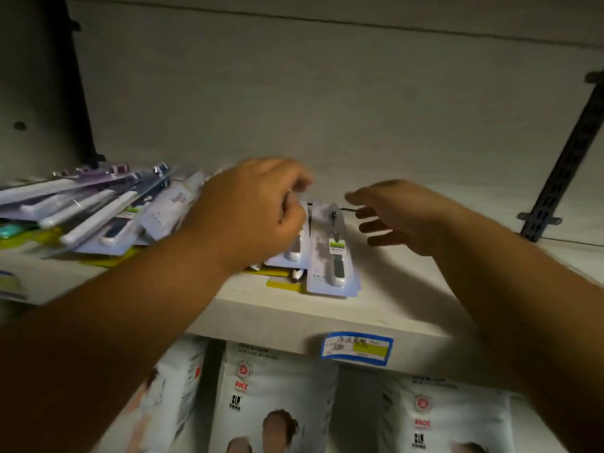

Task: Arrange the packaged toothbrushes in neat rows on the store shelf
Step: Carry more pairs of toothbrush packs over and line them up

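A: What is on the far left of the shelf point(294, 317)?

B: A loose pile of packaged toothbrushes point(85, 217), fanned out at crossed angles. The packs overlap, with green and yellow cards showing underneath.

A: And the left hand point(251, 214)?

B: It is just right of that pile, with its fingers curled over the upper end of a white toothbrush pack point(295, 255). The blur hides whether they actually pinch the pack, so I cannot tell.

A: Where does that pack lie?

B: Near the middle of the shelf, on top of other packs whose yellow edges stick out toward the near edge. Beside it on the right and touching it is a second toothbrush pack point(331, 256). It lies flat and lengthwise, with its near end close to the shelf's front edge.

A: The right hand point(402, 217)?

B: It hovers just right of the second pack with its fingers spread apart, holding nothing.

A: Anything else?

B: A blue-bordered price label point(358, 348) is on the shelf's front face. White printed bags point(277, 403) stand below it, and a dark slotted upright point(562, 152) is on the far right.
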A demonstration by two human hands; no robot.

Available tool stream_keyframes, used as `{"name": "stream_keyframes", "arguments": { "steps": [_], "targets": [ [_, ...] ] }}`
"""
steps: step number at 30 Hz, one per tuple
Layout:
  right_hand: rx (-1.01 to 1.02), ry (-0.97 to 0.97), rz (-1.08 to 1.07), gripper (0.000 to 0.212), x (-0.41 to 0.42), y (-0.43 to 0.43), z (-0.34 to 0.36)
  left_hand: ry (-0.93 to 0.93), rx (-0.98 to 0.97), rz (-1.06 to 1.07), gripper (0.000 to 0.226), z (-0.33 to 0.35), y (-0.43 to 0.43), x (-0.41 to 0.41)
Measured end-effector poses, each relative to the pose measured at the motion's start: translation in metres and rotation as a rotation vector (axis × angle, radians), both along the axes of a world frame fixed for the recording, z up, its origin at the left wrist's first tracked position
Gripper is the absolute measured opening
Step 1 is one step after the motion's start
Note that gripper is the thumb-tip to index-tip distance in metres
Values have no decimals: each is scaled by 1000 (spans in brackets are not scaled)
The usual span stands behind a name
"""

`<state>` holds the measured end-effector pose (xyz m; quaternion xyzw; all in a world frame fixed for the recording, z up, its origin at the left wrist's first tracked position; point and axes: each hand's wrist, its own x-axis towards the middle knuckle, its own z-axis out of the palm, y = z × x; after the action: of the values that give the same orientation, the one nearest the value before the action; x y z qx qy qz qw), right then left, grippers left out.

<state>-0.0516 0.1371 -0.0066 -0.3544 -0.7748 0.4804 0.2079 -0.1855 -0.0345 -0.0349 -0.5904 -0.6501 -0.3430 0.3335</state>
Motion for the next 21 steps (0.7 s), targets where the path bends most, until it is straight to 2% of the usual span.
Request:
{"name": "stream_keyframes", "arguments": {
  "steps": [2,4,10,16,21],
  "targets": [
    [-53,-18,-25,27,1,2,-3,205,97,-71,27,-4,-5,11],
    [-132,25,-64,21,6,3,-6,312,91,-134,29,-5,-10,17],
    [-392,122,-71,26,8,8,-11,456,-291,-110,32,-12,-5,19],
    [-543,201,-37,37,5,10,-12,466,-361,-140,37,-11,1,17],
    [-576,245,-23,40,5,11,-14,469,-370,-160,38,-11,3,17]
  ]
}}
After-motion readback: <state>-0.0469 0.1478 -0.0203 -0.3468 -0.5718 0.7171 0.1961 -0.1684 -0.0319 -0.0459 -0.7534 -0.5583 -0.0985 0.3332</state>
